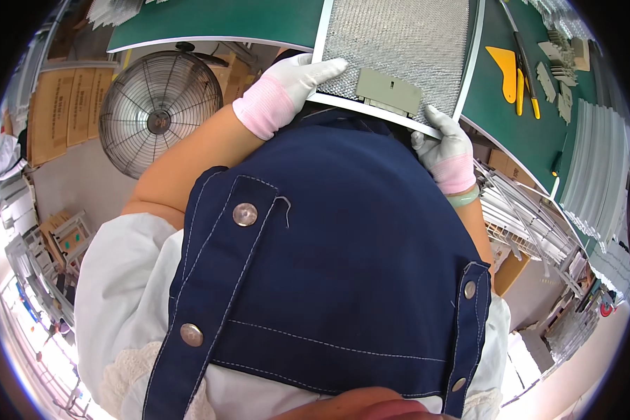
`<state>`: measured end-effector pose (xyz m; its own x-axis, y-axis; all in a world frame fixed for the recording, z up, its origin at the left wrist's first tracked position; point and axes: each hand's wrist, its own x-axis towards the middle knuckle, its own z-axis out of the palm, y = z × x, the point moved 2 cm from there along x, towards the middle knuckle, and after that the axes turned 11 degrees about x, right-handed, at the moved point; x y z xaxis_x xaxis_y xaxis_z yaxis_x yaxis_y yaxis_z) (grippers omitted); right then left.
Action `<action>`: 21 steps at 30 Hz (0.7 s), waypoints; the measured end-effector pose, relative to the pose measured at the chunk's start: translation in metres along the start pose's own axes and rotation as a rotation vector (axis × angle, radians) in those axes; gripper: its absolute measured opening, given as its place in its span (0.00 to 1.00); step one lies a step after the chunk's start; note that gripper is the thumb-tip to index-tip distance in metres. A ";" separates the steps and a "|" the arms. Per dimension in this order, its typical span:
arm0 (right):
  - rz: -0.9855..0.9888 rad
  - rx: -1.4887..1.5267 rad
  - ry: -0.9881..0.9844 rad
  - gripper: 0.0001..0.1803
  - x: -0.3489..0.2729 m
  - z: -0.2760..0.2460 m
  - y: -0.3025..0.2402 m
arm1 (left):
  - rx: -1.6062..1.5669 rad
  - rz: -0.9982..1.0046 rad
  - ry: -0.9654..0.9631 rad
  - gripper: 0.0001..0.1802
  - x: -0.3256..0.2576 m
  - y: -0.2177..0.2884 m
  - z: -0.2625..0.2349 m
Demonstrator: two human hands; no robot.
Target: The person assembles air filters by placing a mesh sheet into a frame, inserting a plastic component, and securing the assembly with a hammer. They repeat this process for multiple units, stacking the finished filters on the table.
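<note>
Now | my right hand (446, 145) pinches, my left hand (295, 78) clasps thumb-on-top, other fingers hidden, at near corners | white rim (371, 110): probably stiff, best hold | grey block (388, 91) against it | framed panel (399, 49) likely light, mesh dentable, overhanging green table (210, 28)

A workshop: a green workbench (210, 26) held hand tools (505, 75) and stacked silvery strips (595, 164), with cardboard boxes (79, 105) nearby.

A silver, white-edged mesh panel (399, 38) and grey-green block (378, 87) are showing between white fingers (331, 67); rightward, green worktop (535, 147) is showing.
</note>
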<state>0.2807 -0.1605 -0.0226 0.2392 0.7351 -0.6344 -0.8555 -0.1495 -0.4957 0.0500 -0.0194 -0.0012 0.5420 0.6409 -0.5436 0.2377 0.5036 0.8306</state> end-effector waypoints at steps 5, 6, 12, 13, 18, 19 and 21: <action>0.209 -0.066 -0.081 0.12 -0.008 0.005 -0.003 | 0.024 0.084 -0.103 0.19 0.007 -0.009 -0.004; 0.211 -0.048 -0.095 0.14 -0.008 0.004 -0.002 | 0.041 0.109 -0.119 0.18 0.008 -0.010 -0.005; 0.154 -0.002 -0.075 0.14 -0.004 0.003 -0.004 | 0.148 0.108 -0.329 0.19 0.015 -0.002 -0.006; 0.138 0.013 -0.085 0.14 -0.005 0.004 -0.003 | 0.063 0.099 -0.394 0.18 0.016 -0.001 -0.005; 0.147 0.008 -0.072 0.14 -0.003 0.004 -0.007 | 0.525 0.197 -0.350 0.14 0.017 0.010 -0.006; 0.184 0.059 -0.061 0.14 -0.002 0.005 -0.006 | 0.530 0.212 -0.356 0.14 0.018 0.008 -0.009; 0.164 0.008 -0.069 0.14 -0.004 0.004 -0.003 | 0.542 0.241 -0.369 0.13 0.017 0.009 -0.013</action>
<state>0.2802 -0.1608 -0.0165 0.0644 0.7448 -0.6642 -0.8842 -0.2660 -0.3840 0.0507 0.0036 -0.0049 0.8456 0.4117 -0.3399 0.3932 -0.0497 0.9181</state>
